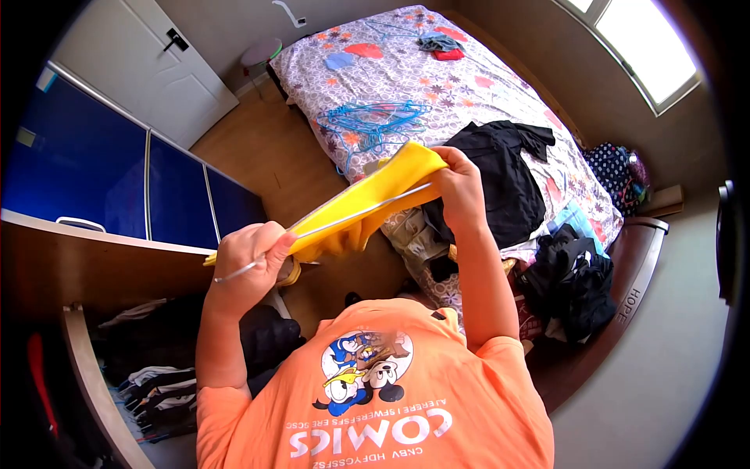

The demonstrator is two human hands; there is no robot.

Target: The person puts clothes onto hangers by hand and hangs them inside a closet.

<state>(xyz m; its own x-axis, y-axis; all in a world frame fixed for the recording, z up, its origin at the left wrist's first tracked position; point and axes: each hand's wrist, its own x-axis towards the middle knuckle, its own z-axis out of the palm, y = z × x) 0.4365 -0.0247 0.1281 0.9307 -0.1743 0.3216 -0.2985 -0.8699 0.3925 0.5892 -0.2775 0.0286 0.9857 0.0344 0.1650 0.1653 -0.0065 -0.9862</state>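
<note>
A yellow garment (351, 211) is stretched between my two hands in front of my chest. My left hand (248, 266) is closed on its near-left end, with a white cord or drawstring sticking out below the fist. At the garment's upper right end, my right hand (459, 184) pinches the fabric. The white cord (367, 208) runs along the yellow cloth from one hand to the other. Some yellow cloth hangs down below, beside my left hand.
Ahead stands a bed (484, 86) with blue hangers (375, 117), a black shirt (500, 168) and a dark clothes pile (570, 281). Blue cabinet doors (86, 156) and a white door (141, 62) are left. Hanging clothes (164, 383) fill an open wardrobe at lower left.
</note>
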